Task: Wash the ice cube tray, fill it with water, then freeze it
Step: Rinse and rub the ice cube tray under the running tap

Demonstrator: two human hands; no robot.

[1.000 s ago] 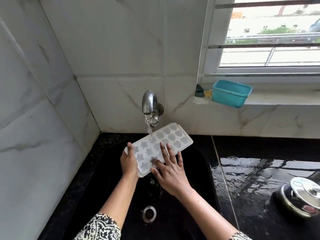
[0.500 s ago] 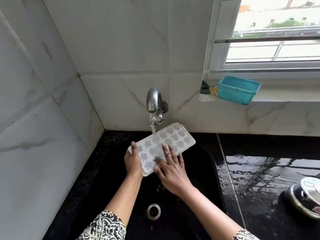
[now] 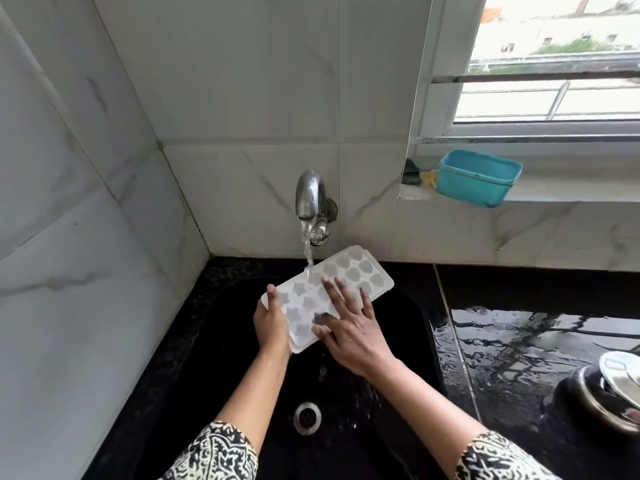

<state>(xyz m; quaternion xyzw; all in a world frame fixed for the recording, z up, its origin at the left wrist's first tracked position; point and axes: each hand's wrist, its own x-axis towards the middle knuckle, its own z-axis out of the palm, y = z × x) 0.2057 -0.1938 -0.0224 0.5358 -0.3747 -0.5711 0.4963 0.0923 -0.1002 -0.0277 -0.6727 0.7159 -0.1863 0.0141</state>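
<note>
Black sink, tap running. We log the tray under it: left hand grips its near end, right hand lays straight fingers across the cells. Judged light, stiff, slippery when wet; hold by the rim.

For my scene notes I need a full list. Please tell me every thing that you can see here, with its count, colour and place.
ice cube tray: one, white, held over the sink under the tap
tap: one, silver, on the back wall
water stream: one, clear, falling from the tap onto the tray
sink: one, black, set in the counter
drain: one, silver, in the sink bottom
counter: one, black and wet, right of the sink
container: one, teal, on the window sill
steel lid: one, silver, at the right edge
left hand: one, grips the tray's near end
right hand: one, fingers flat on the tray's top
</note>
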